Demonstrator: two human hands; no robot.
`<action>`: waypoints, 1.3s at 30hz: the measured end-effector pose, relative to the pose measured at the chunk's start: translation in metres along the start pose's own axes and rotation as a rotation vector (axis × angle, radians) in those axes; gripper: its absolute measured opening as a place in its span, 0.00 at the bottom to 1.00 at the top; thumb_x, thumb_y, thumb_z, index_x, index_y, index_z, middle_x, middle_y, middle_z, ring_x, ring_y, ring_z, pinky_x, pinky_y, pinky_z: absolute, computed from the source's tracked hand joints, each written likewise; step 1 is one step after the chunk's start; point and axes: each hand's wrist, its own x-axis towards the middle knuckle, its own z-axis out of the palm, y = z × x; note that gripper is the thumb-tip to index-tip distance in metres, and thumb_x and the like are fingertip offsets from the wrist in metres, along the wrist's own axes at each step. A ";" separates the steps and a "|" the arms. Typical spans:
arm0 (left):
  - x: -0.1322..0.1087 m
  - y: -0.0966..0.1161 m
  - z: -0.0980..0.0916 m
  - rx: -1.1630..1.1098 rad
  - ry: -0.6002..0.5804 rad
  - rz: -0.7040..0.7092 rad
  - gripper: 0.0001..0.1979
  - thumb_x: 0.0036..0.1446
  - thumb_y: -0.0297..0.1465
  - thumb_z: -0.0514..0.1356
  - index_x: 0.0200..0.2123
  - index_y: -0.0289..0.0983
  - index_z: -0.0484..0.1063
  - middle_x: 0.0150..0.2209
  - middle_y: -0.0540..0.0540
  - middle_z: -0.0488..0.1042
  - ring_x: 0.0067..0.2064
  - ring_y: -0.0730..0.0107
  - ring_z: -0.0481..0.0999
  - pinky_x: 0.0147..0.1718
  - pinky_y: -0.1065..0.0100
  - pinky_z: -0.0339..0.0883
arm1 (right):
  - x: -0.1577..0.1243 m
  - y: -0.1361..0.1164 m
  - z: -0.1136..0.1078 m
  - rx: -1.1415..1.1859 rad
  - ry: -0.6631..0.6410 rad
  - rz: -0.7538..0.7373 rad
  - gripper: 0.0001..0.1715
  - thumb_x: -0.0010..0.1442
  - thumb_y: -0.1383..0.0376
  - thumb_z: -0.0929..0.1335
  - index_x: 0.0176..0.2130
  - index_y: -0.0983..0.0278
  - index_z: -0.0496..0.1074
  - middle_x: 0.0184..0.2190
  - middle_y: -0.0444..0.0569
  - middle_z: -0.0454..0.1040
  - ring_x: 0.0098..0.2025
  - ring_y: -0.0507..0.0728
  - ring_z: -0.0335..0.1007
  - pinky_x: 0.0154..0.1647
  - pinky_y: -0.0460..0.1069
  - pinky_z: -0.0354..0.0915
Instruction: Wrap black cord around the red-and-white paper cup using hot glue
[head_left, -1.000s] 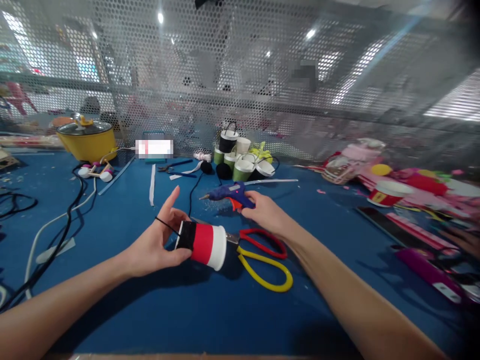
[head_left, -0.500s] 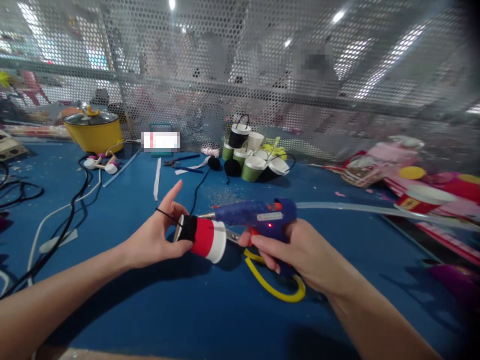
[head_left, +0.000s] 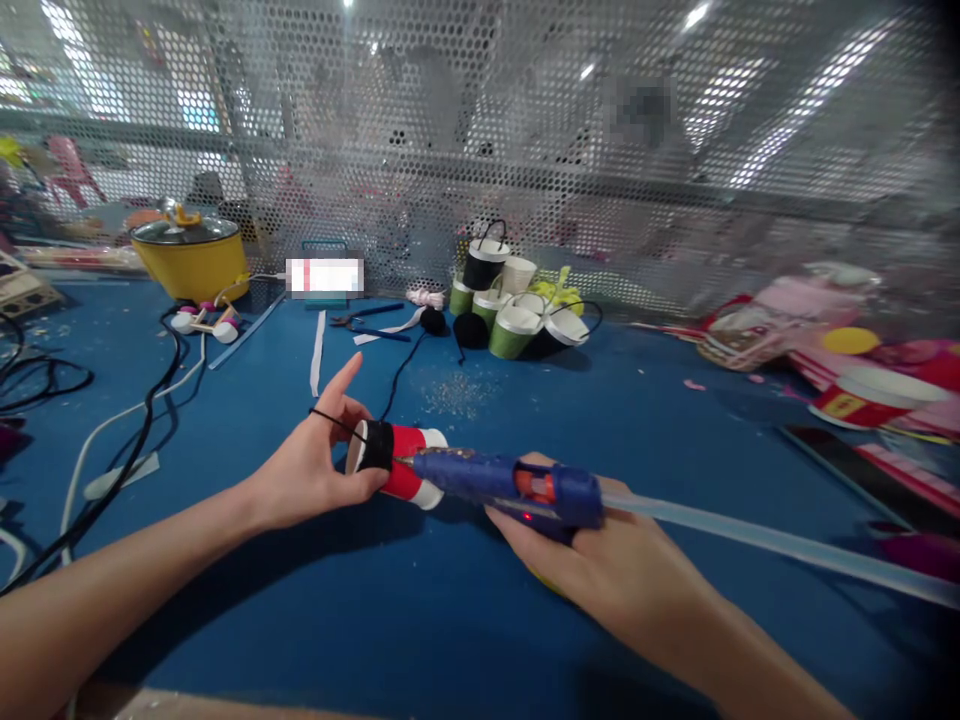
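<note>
My left hand (head_left: pixel 319 455) grips a paper cup (head_left: pixel 409 478) lying on its side, its mouth end toward my palm. Red covers the cup's middle, and black yarn (head_left: pixel 377 444) is wound around the end beside my thumb. A strand of that yarn loops over my raised index finger, and another runs back to a small black ball of yarn (head_left: pixel 433 320). In my right hand (head_left: pixel 592 560) is a blue hot glue gun (head_left: pixel 480 478), a long clear glue stick (head_left: pixel 750 530) coming out of its rear. Its metal nozzle is at the cup, by the yarn's edge; contact is unclear.
Several green and black cups (head_left: pixel 517 330) stand at the back by a perforated metal screen (head_left: pixel 420 120). Pliers (head_left: pixel 375 325) and a white strip (head_left: pixel 318 355) lie farther left, near a yellow pot (head_left: pixel 191 260). Cables (head_left: pixel 154 400) cross the left side. A dark flat device (head_left: pixel 862 480) lies right.
The glue gun has turned and dropped lower, its nozzle now against the cup's near face instead of above it. The scissors with yellow handles are now mostly hidden behind my right hand.
</note>
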 end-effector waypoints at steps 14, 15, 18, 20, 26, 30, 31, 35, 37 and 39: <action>0.000 0.002 0.000 0.043 0.014 0.000 0.51 0.43 0.24 0.62 0.64 0.48 0.34 0.37 0.51 0.63 0.35 0.70 0.66 0.40 0.62 0.61 | -0.006 0.001 0.006 -0.124 -0.051 0.005 0.07 0.55 0.62 0.63 0.26 0.59 0.63 0.19 0.41 0.66 0.20 0.52 0.60 0.20 0.48 0.58; 0.000 0.003 0.000 0.041 0.011 -0.004 0.51 0.43 0.25 0.62 0.64 0.48 0.34 0.37 0.51 0.63 0.35 0.70 0.66 0.40 0.62 0.61 | -0.007 0.001 0.007 -0.127 -0.046 0.001 0.07 0.55 0.62 0.63 0.26 0.59 0.63 0.19 0.41 0.67 0.20 0.52 0.60 0.20 0.48 0.58; 0.000 0.002 0.000 0.044 -0.002 0.002 0.51 0.44 0.25 0.62 0.64 0.48 0.33 0.37 0.51 0.64 0.36 0.70 0.66 0.40 0.62 0.61 | -0.007 0.000 0.007 -0.132 -0.030 0.004 0.06 0.56 0.62 0.63 0.28 0.59 0.65 0.20 0.42 0.69 0.21 0.53 0.62 0.20 0.48 0.58; -0.001 0.002 0.000 0.054 -0.005 0.005 0.51 0.43 0.25 0.62 0.64 0.48 0.33 0.37 0.51 0.64 0.36 0.70 0.66 0.41 0.62 0.61 | -0.007 0.000 0.007 -0.139 -0.029 -0.004 0.07 0.56 0.62 0.63 0.27 0.59 0.64 0.20 0.42 0.69 0.21 0.53 0.63 0.20 0.48 0.58; -0.001 0.001 0.000 0.040 -0.019 0.048 0.51 0.43 0.24 0.62 0.64 0.48 0.33 0.39 0.50 0.64 0.38 0.68 0.67 0.42 0.60 0.60 | -0.007 0.000 0.005 -0.145 -0.033 -0.013 0.07 0.56 0.62 0.62 0.28 0.59 0.65 0.20 0.42 0.69 0.21 0.53 0.63 0.20 0.49 0.58; -0.001 -0.001 -0.001 0.062 -0.058 0.125 0.51 0.44 0.23 0.62 0.64 0.48 0.34 0.41 0.48 0.64 0.41 0.65 0.67 0.43 0.61 0.61 | -0.006 -0.002 0.003 -0.168 -0.035 0.021 0.07 0.56 0.62 0.62 0.27 0.59 0.65 0.21 0.44 0.69 0.21 0.54 0.62 0.20 0.49 0.58; -0.002 -0.002 -0.001 0.067 -0.069 0.139 0.50 0.44 0.23 0.62 0.64 0.48 0.34 0.41 0.48 0.63 0.42 0.65 0.67 0.44 0.61 0.61 | -0.005 -0.002 0.003 -0.187 -0.034 0.022 0.07 0.55 0.62 0.62 0.26 0.59 0.64 0.20 0.44 0.68 0.21 0.54 0.61 0.21 0.49 0.58; -0.003 -0.004 -0.001 0.084 -0.093 0.195 0.49 0.46 0.23 0.61 0.64 0.50 0.35 0.43 0.46 0.63 0.44 0.64 0.67 0.44 0.61 0.62 | -0.004 0.000 0.002 -0.200 -0.020 -0.009 0.08 0.55 0.62 0.62 0.25 0.59 0.61 0.21 0.44 0.67 0.22 0.54 0.61 0.23 0.50 0.58; -0.003 -0.004 -0.001 0.094 -0.103 0.223 0.48 0.47 0.23 0.61 0.63 0.51 0.35 0.44 0.46 0.62 0.44 0.64 0.68 0.44 0.61 0.62 | -0.003 0.002 0.001 -0.181 -0.017 -0.011 0.08 0.56 0.61 0.62 0.26 0.59 0.61 0.21 0.43 0.68 0.22 0.53 0.61 0.23 0.49 0.58; -0.003 -0.005 -0.001 0.103 -0.113 0.249 0.48 0.47 0.23 0.61 0.63 0.52 0.35 0.45 0.46 0.62 0.45 0.63 0.68 0.44 0.61 0.62 | -0.003 0.004 0.000 -0.177 -0.023 -0.006 0.08 0.56 0.60 0.62 0.26 0.59 0.61 0.22 0.42 0.68 0.21 0.53 0.60 0.23 0.49 0.58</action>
